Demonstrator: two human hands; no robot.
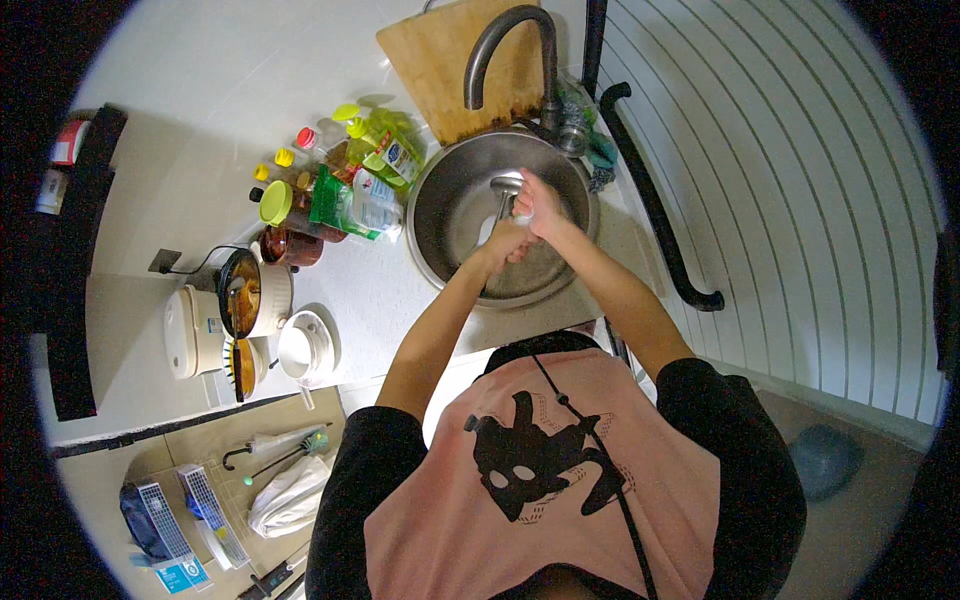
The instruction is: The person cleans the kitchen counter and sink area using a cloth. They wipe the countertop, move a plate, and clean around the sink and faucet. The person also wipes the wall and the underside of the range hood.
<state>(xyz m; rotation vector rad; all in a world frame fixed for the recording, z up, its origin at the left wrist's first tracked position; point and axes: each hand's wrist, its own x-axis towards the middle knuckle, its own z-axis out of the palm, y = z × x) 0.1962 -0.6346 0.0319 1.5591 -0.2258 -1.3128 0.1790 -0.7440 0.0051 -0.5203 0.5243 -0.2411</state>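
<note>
Both my hands are together over the round stainless-steel sink [417, 247], fingers curled. My left hand [505, 246] is lower and closer to me. My right hand [543, 206] sits just above it, to the right. A small white item [523, 220], partly hidden by the fingers, shows between them; its kind is unclear. Behind the hands a metal utensil with a rounded head [505, 183], perhaps a ladle, is in the basin. Beside its handle shows a white piece [486, 229], too small to identify. The dark gooseneck faucet [514, 19] arches above the basin's far side.
A wooden cutting board [450, 67] leans behind the sink. Left stand a green pump bottle [390, 154], a white pouch [375, 201] and a yellow-lidded jar [276, 202]. Farther left are a pot with food [244, 292] and white bowls [304, 349]. A black pipe [652, 202] runs along the right.
</note>
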